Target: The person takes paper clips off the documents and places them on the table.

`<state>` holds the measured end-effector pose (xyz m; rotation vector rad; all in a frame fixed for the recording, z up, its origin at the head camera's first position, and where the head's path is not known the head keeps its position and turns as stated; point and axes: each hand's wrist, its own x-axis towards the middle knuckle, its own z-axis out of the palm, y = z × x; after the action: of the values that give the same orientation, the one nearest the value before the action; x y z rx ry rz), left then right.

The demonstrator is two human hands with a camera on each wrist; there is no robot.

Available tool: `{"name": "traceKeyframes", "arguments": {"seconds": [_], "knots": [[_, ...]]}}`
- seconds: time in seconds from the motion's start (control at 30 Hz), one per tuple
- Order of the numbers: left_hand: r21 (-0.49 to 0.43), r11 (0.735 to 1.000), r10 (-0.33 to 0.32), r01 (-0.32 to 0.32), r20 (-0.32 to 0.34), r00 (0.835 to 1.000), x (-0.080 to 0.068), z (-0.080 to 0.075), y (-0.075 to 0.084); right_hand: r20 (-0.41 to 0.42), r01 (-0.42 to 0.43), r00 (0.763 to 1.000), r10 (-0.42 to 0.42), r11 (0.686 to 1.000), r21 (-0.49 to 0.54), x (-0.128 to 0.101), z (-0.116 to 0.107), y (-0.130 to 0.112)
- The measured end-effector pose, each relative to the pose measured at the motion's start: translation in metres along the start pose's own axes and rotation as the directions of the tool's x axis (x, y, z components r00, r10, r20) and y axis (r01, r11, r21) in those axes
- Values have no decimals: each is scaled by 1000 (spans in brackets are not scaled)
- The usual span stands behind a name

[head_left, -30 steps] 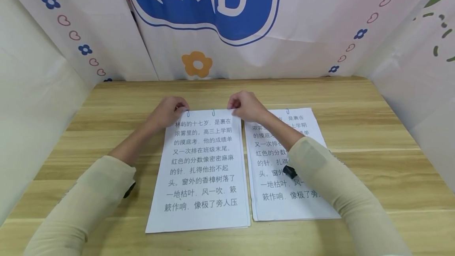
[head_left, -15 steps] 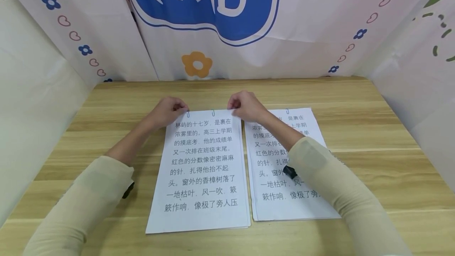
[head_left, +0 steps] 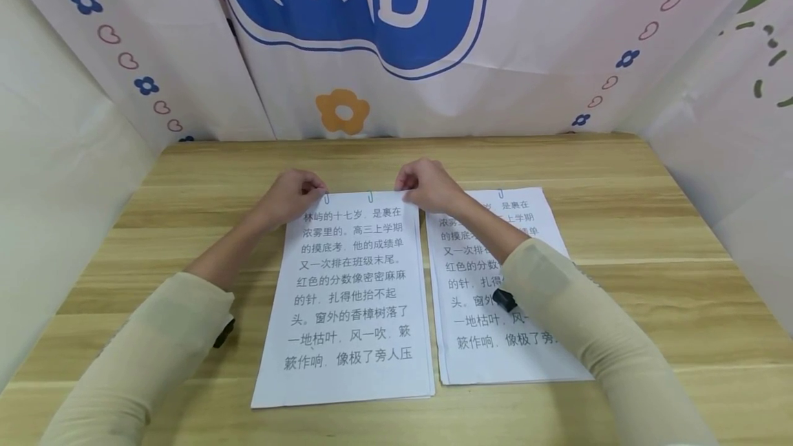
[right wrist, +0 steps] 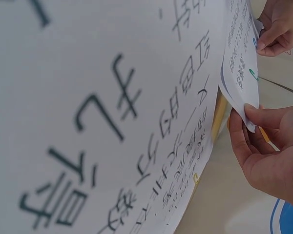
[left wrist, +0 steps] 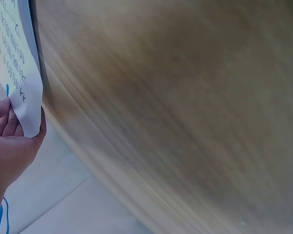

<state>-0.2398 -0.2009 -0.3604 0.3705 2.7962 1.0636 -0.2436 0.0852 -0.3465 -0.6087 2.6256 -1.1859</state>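
A white, rectangular printed-paper stack (head_left: 344, 305), extending on the near side of both grips, is pinched at its far corners by the left hand (head_left: 290, 197) and right hand (head_left: 429, 186). Likely light, limp and creasable, it is best held there.

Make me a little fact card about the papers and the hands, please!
Place: wood-grain table
Papers: left paper stack and right paper stack, side by side, both printed with Chinese writing
Left fingers: pinching left paper stack's top left corner
Right fingers: pinching its top right corner
Left clips: blue paper clip, green paper clip
Right clip: yellow paper clip
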Motion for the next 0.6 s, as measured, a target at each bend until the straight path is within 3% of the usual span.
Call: {"name": "traceKeyframes", "arguments": {"seconds": [0.6], "knots": [[13,1000,-14,15,-57,998,-1,4,2,-5,-5,1000,5,1000,-5,2,2,2]]}}
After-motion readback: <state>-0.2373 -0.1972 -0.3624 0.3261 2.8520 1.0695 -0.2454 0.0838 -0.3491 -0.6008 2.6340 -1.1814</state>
